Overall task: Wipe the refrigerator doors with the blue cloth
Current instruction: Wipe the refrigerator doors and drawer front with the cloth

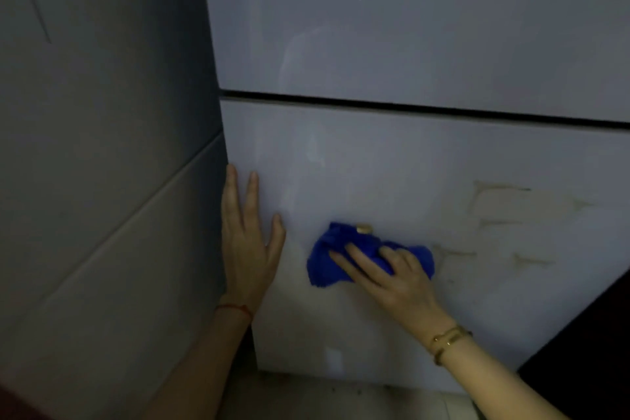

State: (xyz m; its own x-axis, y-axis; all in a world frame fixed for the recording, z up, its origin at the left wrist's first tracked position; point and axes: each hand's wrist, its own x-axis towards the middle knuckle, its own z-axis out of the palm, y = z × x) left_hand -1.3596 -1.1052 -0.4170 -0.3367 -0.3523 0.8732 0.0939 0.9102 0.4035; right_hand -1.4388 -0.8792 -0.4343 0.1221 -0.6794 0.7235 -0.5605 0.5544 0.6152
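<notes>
Both hands lie against the lower refrigerator door point(426, 160), the pale panel that fills the bottom right of the view; the left hand point(247, 245) is spread flat and wide, palm to the panel at its left edge, fingers pointing up and slightly parted, thumb splayed to the right, holding nothing; a thin red string point(235, 309) circles its wrist; just beside it on the left rises the grey side wall point(102, 147), crossed by one slanting seam; to the right of the open hand, near but apart from it, sits the blue cloth point(327, 266), bunched into a crumpled wad and pressed to the door; the right hand point(392, 273) covers the cloth's right half, fingers stretched over it and curled into its folds so that it is gripped against the panel, with one fingertip showing above the top edge of the wad; gold bracelets point(448, 341) ring that wrist; further right the panel carries faint yellowish streaks point(494, 215), near the cloth's right end; above, a dark horizontal gap point(409, 107) separates this door from the upper refrigerator door point(409, 17), whose surface shows a dim smeary patch; no container is in view, both doors being shut.
</notes>
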